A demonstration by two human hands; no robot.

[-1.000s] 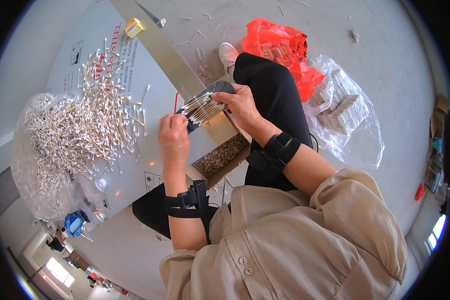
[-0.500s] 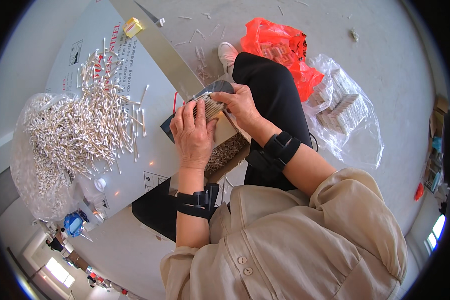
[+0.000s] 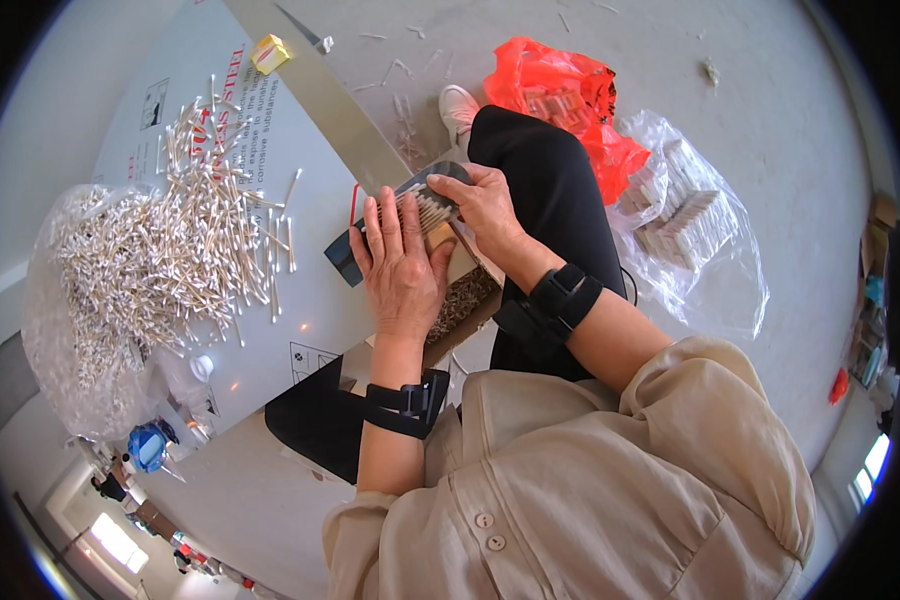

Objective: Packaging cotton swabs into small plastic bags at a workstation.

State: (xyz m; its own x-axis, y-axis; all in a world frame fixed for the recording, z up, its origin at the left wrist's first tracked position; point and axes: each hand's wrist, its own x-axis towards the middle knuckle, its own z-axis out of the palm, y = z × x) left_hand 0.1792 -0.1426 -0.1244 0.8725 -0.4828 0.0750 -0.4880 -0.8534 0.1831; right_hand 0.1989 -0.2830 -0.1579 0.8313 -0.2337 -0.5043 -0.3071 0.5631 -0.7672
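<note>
Looks like the evening-up step: left hand (image 3: pixel 406 268) stretched nearly flat over the cotton swabs (image 3: pixel 432 212) mid-frame, right hand (image 3: pixel 484 205) pinching their dark sheet (image 3: pixel 344 258); next move probably wants a gentle, even press

This looked like a workshop: cotton swabs (image 3: pixel 160 265) lay heaped on the tabletop (image 3: pixel 315 290) left of the left grip (image 3: pixel 405 285), with bagged white bundles (image 3: pixel 675 220) on grey floor (image 3: pixel 750 140) right of the right grip (image 3: pixel 485 210).

Bag (image 3: pixel 530 72) up top is super bright red, shirt (image 3: pixel 580 480) at the bottom's plain beige, swabs (image 3: pixel 155 262) at left are white and tan.
</note>
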